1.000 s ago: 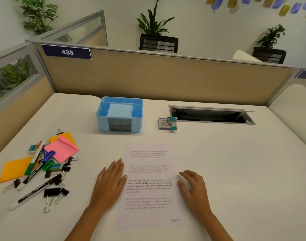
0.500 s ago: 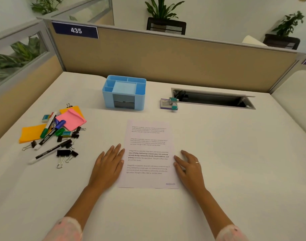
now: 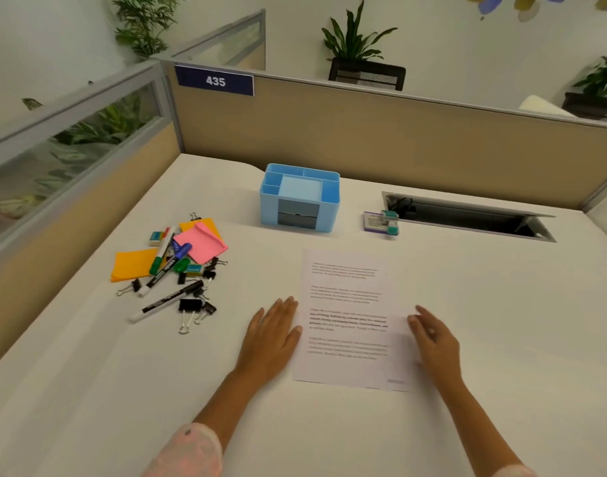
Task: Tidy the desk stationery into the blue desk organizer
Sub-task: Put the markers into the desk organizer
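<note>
The blue desk organizer stands at the back middle of the white desk. A loose pile lies to the left: pink sticky notes, orange sticky notes, several markers, black binder clips and small erasers. A printed sheet lies in front of me. My left hand rests flat at the sheet's left edge, fingers apart, holding nothing. My right hand is blurred at the sheet's right edge, fingers apart.
A small purple box with a teal-capped item sits right of the organizer. An open cable hatch is cut into the desk at the back right. Beige partition panels wall the back and left sides.
The view has shifted, so everything sits further right in the frame. Both hands stay beside the sheet; the right one is now blurred with motion.
</note>
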Demonstrator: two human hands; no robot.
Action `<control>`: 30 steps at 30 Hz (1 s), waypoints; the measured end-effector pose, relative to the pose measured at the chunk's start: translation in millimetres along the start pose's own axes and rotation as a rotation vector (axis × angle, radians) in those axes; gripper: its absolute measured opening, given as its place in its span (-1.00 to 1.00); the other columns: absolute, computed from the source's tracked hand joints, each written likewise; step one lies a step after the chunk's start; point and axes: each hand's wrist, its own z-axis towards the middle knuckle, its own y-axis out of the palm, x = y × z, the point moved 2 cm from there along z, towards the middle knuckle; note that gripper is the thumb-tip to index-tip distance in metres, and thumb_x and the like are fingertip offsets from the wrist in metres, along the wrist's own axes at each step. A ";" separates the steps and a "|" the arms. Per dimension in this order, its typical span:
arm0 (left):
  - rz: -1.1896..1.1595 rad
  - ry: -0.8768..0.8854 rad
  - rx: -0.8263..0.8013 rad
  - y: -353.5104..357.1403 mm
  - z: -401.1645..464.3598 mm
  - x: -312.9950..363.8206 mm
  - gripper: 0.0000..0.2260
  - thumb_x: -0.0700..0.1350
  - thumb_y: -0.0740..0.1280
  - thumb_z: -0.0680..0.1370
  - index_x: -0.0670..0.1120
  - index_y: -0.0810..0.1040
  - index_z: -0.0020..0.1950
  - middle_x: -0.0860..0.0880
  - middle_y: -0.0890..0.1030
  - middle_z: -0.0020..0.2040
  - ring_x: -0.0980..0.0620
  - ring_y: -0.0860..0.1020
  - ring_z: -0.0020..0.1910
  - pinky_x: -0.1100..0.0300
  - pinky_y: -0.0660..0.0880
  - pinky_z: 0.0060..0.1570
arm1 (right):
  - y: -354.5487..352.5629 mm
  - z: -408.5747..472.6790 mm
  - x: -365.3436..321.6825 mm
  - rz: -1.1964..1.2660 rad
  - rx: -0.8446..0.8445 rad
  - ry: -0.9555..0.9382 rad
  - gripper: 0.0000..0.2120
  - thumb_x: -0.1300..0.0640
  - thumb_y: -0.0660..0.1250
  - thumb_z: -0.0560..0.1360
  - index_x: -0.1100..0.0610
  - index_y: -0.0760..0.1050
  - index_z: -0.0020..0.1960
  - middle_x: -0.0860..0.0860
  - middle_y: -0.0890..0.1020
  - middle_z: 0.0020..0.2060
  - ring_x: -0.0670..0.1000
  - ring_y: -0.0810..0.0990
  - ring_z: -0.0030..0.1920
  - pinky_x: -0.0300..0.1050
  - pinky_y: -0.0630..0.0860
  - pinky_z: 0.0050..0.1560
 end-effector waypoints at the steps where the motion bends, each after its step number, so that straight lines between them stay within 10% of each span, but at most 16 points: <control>1: 0.000 0.028 -0.027 2.9 -1.1 6.7 -0.52 0.06 -0.01 0.63 0.02 -0.01 0.53 0.11 0.03 0.54 0.16 -0.06 0.51 0.15 -0.19 0.44 | -3.5 0.6 -5.6 0.009 0.045 0.002 -0.70 0.04 0.33 0.51 0.01 0.50 0.24 0.00 0.63 0.08 0.01 0.58 0.09 -0.16 0.41 0.09; 10: -0.183 0.282 -0.256 -33.4 -32.0 -43.1 -0.64 -0.01 0.11 0.59 0.03 0.34 0.39 0.10 0.17 0.51 0.14 0.07 0.49 0.15 -0.05 0.47 | 148.2 -52.9 -103.9 0.047 0.112 -0.208 -0.83 0.23 0.34 0.49 0.04 0.54 0.04 -0.02 0.63 -0.06 -0.02 0.59 -0.05 -0.15 0.51 -0.10; 13: -0.452 0.204 -0.296 -68.3 -27.5 -71.7 -0.72 -0.03 0.16 0.53 0.04 0.53 0.19 0.08 0.57 0.23 0.14 0.50 0.19 0.18 0.41 0.24 | 210.3 -74.4 -129.6 0.097 0.035 -0.220 -0.79 0.28 0.35 0.47 0.00 0.54 0.00 -0.06 0.63 -0.10 -0.06 0.60 -0.07 -0.23 0.50 -0.15; 19: -0.668 -0.026 -0.143 -140.5 -6.0 -163.8 -0.82 -0.07 0.24 0.53 0.18 0.58 -0.02 0.11 0.67 -0.17 0.22 0.61 -0.16 0.25 0.54 -0.12 | 282.1 -97.2 -151.3 -0.111 -0.052 -0.288 -0.81 0.35 0.37 0.42 0.13 0.58 -0.02 -0.03 0.64 -0.13 0.02 0.55 -0.09 -0.13 0.43 -0.04; 24: -0.471 -0.244 0.156 -176.4 34.1 -236.2 -0.97 -0.02 0.29 0.53 0.07 0.49 -0.10 0.07 0.52 -0.25 0.02 0.51 -0.32 0.16 0.44 -0.43 | 287.9 -96.2 -152.2 -0.244 -0.039 -0.305 -0.80 0.35 0.39 0.40 0.11 0.59 -0.07 -0.08 0.61 -0.15 0.00 0.49 -0.09 -0.09 0.43 -0.07; 30: 0.059 -0.358 0.040 -171.2 62.5 -252.6 -0.63 0.25 0.13 0.53 -0.03 0.46 -0.03 -0.05 0.49 -0.09 0.00 0.47 -0.22 0.17 0.35 -0.36 | 290.6 -97.7 -153.6 -0.304 -0.030 -0.304 -0.81 0.36 0.41 0.39 0.10 0.60 -0.10 -0.09 0.59 -0.17 -0.02 0.50 -0.11 -0.15 0.41 -0.10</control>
